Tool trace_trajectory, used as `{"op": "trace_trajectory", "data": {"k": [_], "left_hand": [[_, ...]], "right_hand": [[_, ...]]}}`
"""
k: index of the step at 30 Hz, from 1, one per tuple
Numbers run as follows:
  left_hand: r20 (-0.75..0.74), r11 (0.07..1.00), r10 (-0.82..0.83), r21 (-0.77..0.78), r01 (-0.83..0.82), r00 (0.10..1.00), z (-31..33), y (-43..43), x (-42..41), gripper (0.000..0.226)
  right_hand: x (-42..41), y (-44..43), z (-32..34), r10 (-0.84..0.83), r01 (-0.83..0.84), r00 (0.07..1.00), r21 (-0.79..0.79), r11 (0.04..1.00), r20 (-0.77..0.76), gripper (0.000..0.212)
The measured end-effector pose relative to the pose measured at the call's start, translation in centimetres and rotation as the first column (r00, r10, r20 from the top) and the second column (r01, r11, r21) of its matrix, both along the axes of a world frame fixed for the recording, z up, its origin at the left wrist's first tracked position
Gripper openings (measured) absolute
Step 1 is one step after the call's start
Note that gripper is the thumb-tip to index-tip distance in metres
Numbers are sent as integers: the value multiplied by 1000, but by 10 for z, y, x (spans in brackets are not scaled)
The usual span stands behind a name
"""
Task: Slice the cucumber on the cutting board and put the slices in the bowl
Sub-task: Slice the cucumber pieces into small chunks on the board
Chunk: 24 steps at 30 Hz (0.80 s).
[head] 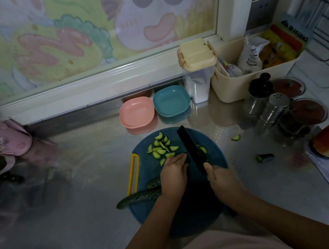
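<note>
Half-moon cucumber slices (161, 148) on blue cutting board (147, 169), long cucumber (138, 198) across edge

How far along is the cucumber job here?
Done: a pile of slices lies on the cutting board. In hand: the right hand grips the knife, its blade beside the left hand, which presses down on the board; what is under it is hidden. Left: a long cucumber piece is uncut, and the pink bowl and teal bowl hold no slices.
</note>
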<state>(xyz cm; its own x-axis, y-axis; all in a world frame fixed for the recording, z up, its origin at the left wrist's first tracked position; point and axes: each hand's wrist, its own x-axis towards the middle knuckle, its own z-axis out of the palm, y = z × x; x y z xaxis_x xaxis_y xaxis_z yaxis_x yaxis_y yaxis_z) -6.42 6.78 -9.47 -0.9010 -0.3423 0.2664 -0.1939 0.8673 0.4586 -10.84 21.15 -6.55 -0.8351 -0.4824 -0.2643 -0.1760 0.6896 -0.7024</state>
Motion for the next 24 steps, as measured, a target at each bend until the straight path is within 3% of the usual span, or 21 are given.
{"op": "trace_trajectory", "data": {"k": [10, 15, 21, 24], "left_hand": [[-8, 1000, -25, -8, 24, 1000, 1, -1, 2, 43], [-1, 999, -35, 11, 35, 999, 1, -3, 3, 42], [-8, 998, -53, 45, 53, 999, 1, -3, 4, 41], [-9, 998, -47, 39, 47, 999, 0, -4, 4, 43]], "right_hand": [[3, -5, 1, 86, -79, 995, 136, 988, -42, 43], [3, -8, -2, 110, -107, 994, 120, 987, -18, 40], [4, -16, -7, 142, -134, 989, 174, 976, -34, 52], [5, -19, -8, 126, -109, 990, 219, 970, -64, 41]]}}
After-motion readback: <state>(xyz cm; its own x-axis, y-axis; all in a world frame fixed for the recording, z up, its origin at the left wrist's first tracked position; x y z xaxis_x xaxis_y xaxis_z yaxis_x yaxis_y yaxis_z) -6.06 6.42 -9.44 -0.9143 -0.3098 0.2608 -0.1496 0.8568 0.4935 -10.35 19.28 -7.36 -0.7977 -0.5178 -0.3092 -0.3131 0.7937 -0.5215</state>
